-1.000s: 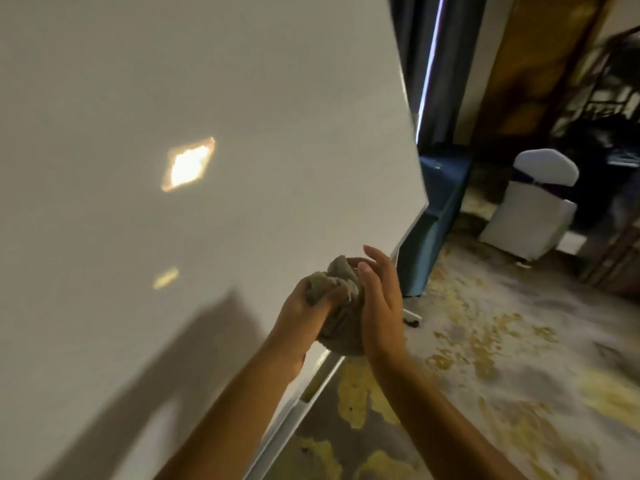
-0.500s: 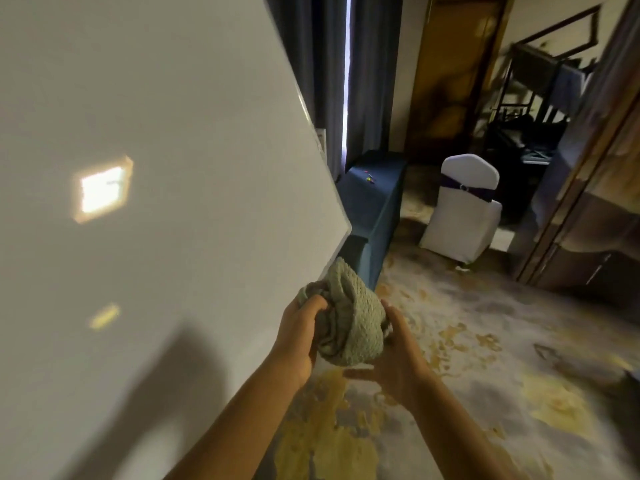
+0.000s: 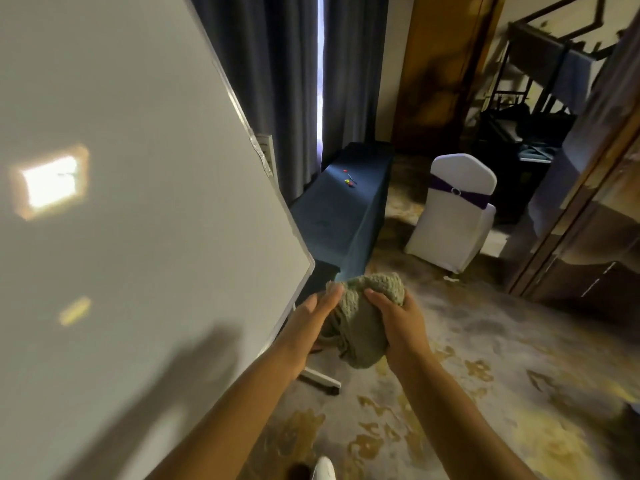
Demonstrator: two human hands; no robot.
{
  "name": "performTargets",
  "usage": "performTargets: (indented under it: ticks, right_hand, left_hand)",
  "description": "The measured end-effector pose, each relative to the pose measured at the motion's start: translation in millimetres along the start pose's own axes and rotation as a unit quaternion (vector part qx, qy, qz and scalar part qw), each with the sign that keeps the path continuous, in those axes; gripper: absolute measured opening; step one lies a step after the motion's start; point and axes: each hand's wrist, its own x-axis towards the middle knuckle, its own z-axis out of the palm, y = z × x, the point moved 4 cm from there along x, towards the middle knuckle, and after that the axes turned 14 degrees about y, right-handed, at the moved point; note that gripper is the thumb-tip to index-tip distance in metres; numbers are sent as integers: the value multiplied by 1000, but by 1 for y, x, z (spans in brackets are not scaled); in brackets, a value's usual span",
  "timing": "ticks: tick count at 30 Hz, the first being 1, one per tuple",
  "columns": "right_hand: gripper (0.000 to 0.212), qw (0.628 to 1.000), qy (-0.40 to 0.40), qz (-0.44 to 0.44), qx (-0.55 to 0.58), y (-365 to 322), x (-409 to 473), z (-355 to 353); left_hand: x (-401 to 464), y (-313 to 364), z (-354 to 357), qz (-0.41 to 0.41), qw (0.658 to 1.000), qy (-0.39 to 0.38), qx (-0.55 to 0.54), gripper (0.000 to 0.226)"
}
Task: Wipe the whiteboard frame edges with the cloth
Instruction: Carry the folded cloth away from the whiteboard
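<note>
The whiteboard (image 3: 138, 202) fills the left of the view, tilted, its thin metal frame edge (image 3: 263, 161) running down to a rounded lower right corner (image 3: 310, 268). A bunched grey-green knitted cloth (image 3: 360, 323) sits just right of that corner, apart from the frame. My right hand (image 3: 398, 327) grips the cloth from the right. My left hand (image 3: 311, 323) lies flat against its left side with fingers extended, close to the board's bottom edge.
The board's white stand foot with a caster (image 3: 322, 379) rests on the patterned carpet below my hands. A table in a dark blue cloth (image 3: 343, 216) stands behind the board corner by grey curtains. A white-covered chair (image 3: 457, 209) is further right. A dark wooden panel (image 3: 588, 220) lines the right side.
The view has swung right, so the board's corner now lies left of my hands. The cloth has come away from the frame edge, and my right hand has shifted from under it to gripping its side.
</note>
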Motion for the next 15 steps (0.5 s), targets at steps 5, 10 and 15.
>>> performTargets:
  ticks: [5,10,15]
  right_hand:
    - [30,999,19,-3,43,-27,106,53]
    - [26,999,-3,-8,39,-66,210,112]
    - [55,995,-89,7,-40,-71,307,176]
  left_hand:
    - [132,33,22,46,998,-7,51,35]
    - [246,74,31,68,996,52,-7,12]
    - [342,97,27,2,984,148,-96,32]
